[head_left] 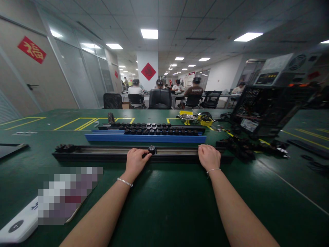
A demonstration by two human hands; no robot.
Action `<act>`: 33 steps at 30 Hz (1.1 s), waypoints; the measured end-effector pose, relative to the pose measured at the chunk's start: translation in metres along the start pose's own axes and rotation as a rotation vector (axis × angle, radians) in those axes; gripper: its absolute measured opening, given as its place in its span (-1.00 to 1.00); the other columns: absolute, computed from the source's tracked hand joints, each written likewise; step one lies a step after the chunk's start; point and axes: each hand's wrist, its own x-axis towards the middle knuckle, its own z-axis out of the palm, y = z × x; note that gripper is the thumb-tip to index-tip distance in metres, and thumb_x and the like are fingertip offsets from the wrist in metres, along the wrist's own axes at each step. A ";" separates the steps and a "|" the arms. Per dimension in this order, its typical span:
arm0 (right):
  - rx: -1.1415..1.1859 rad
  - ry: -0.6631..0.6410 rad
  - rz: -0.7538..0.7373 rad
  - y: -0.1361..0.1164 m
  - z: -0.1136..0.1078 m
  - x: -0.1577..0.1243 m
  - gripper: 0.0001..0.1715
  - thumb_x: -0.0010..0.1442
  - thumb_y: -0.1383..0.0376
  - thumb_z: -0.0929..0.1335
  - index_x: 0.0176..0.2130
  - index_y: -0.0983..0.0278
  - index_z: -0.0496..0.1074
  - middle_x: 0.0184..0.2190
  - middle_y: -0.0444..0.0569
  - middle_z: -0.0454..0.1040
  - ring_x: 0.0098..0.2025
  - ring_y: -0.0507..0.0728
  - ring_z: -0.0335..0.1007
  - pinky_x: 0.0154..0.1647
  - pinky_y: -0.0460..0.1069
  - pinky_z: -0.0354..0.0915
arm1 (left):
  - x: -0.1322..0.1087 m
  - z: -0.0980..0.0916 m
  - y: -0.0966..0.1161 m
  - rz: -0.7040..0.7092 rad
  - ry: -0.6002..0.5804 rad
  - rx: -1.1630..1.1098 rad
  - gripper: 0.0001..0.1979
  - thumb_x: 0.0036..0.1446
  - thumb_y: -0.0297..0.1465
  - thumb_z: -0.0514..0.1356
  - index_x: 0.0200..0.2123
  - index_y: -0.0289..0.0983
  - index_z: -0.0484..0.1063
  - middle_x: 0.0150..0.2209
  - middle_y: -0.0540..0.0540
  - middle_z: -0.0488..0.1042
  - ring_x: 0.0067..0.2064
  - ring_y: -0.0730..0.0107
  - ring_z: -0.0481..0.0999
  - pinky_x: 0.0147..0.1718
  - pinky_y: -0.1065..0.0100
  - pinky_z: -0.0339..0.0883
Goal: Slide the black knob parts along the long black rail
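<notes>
A long black rail [108, 153] lies across the green table in front of me. My left hand [136, 160] rests on its middle, fingers curled, thumb and forefinger pinching a small black round part [151, 149] that sits on the rail. My right hand [209, 156] lies on the rail further right, fingers bent over its far edge and gripping it. Two similar black parts [64, 148] sit at the rail's left end.
Behind the rail a blue tray [144, 138] carries rows of black parts. A heap of black parts [244, 145] lies at the right, beside an open computer case [267, 109]. A metal bowl [187, 117] stands further back. Seated people work at far desks.
</notes>
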 end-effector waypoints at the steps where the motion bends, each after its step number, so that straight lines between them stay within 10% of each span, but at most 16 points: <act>1: 0.005 0.010 0.003 0.000 0.000 0.000 -0.54 0.23 0.23 0.10 -0.15 0.21 0.50 -0.04 -0.03 0.46 0.07 0.15 0.21 0.05 0.09 0.06 | 0.000 0.000 0.000 0.002 -0.001 -0.003 -0.74 0.09 -0.18 0.16 -0.28 -0.18 0.55 -0.29 -0.04 0.59 -0.20 0.19 0.42 -0.12 0.17 0.19; 19: 0.109 0.144 -0.178 -0.026 0.002 -0.009 -0.60 0.20 0.25 0.15 -0.14 0.26 0.48 -0.02 0.04 0.44 0.09 0.21 0.20 0.08 0.16 0.10 | 0.000 0.004 -0.003 0.071 0.016 -0.036 -0.77 0.09 -0.19 0.17 -0.28 -0.16 0.54 -0.28 -0.02 0.59 -0.20 0.21 0.43 -0.13 0.18 0.20; 33: 0.207 -0.112 -0.525 -0.093 0.001 -0.041 -0.55 0.13 0.36 0.21 0.02 0.25 0.37 0.00 0.00 0.43 0.13 0.16 0.17 0.15 0.10 0.04 | 0.000 0.007 0.000 0.119 0.008 -0.038 -0.76 0.10 -0.20 0.16 -0.25 -0.15 0.54 -0.26 -0.04 0.59 -0.22 0.24 0.43 -0.13 0.18 0.23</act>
